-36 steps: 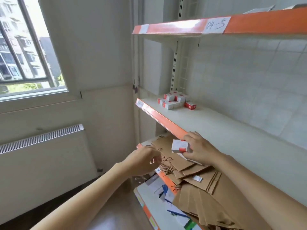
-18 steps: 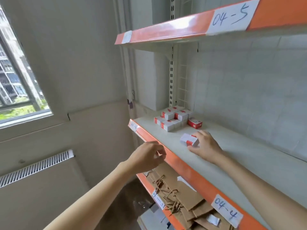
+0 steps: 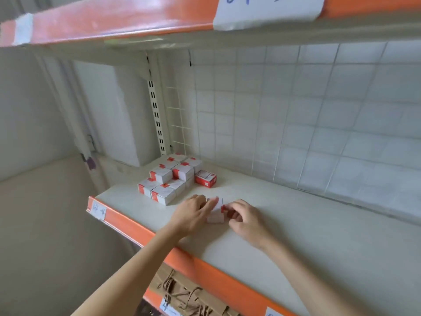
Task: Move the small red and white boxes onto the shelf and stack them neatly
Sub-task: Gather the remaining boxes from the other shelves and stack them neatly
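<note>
Item: small red-and-white box (image 3: 216, 210), on shelf (image 3: 284, 224), near box stack (image 3: 173, 179). I pinch it between left hand (image 3: 193, 215) and right hand (image 3: 245, 218), fingers curled. Risk: shoving it crooked topples the stack

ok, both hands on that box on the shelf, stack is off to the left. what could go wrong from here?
1. The box is held between the left hand and right hand, tilted and apart from the stack; it may get set down crooked.
2. Sliding it in could nudge the front boxes, which sit near the orange shelf edge.
3. The lone red box beside the stack breaks the pattern and could block a neat row.
</note>
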Motion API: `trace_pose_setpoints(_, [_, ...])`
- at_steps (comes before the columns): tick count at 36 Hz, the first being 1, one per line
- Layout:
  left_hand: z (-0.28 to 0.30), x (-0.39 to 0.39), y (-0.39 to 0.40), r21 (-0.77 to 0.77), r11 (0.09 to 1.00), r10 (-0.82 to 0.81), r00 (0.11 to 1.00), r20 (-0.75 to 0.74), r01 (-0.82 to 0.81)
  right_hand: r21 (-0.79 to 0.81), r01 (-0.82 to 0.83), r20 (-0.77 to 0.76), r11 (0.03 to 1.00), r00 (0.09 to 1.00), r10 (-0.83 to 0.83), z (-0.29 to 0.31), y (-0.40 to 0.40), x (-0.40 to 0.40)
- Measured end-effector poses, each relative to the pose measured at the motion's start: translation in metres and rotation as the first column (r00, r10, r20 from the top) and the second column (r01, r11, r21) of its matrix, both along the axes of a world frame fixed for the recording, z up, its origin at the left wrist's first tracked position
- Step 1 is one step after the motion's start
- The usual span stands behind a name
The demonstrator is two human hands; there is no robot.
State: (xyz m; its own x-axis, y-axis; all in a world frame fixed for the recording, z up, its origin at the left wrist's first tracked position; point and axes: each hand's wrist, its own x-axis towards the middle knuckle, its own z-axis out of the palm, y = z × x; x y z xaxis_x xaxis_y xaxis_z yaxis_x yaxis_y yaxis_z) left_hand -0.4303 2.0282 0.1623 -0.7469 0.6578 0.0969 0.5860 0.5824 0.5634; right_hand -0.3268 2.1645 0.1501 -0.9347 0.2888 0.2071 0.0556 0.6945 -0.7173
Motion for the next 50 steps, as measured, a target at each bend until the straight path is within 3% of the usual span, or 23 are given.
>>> trace_pose_setpoints(4, [-0.007, -0.004, 0.003, -0.050, 0.999, -0.021, 0.995, -0.095, 0.016, 0.058, 0.068, -0.091, 0.996, 0.994, -0.062, -0.011, 0.004, -0.002])
trace_pose_setpoints(9, [-0.014, -0.008, -0.003, 0.100, 0.995, -0.021, 0.997, -0.073, 0.029, 0.125, 0.148, -0.146, 0.981, 0.981, -0.130, -0.019, 0.009, -0.002])
trace_pose_setpoints(14, [-0.013, -0.009, -0.007, 0.168, 0.976, -0.129, 0.990, -0.054, 0.137, 0.251, 0.145, -0.122, 0.957, 0.986, -0.117, -0.019, 0.016, 0.001])
trace_pose_setpoints(17, [-0.015, -0.010, -0.007, 0.191, 0.975, -0.108, 0.992, -0.063, 0.118, 0.231, 0.156, -0.095, 0.960, 0.986, -0.138, -0.016, 0.022, 0.004])
trace_pose_setpoints(25, [-0.020, -0.019, -0.007, 0.226, 0.967, 0.128, 0.991, -0.026, -0.119, 0.204, 0.155, -0.059, 0.967, 0.988, -0.146, -0.015, 0.024, 0.005])
trace_pose_setpoints(32, [-0.016, -0.018, -0.004, 0.149, 0.987, 0.083, 0.990, -0.115, -0.066, 0.167, 0.080, -0.078, 0.983, 0.995, -0.068, -0.013, 0.019, 0.006])
trace_pose_setpoints(42, [-0.016, -0.015, -0.003, 0.066, 0.987, -0.132, 0.975, -0.180, 0.146, 0.135, 0.093, 0.172, 0.986, 0.978, -0.116, 0.005, 0.012, -0.016])
trace_pose_setpoints(45, [-0.009, -0.015, -0.012, 0.028, 0.959, -0.267, 0.930, -0.251, 0.283, 0.174, 0.160, 0.188, 0.972, 0.963, -0.192, 0.008, 0.006, -0.033])
trace_pose_setpoints(47, [-0.003, -0.020, -0.022, -0.027, 0.899, -0.421, 0.845, -0.330, 0.437, 0.187, 0.179, 0.185, 0.966, 0.959, -0.214, 0.009, 0.001, -0.042])
trace_pose_setpoints(50, [0.004, -0.036, -0.046, -0.174, 0.837, -0.547, 0.801, -0.242, 0.519, 0.201, 0.152, 0.176, 0.968, 0.966, -0.188, 0.014, -0.010, -0.057])
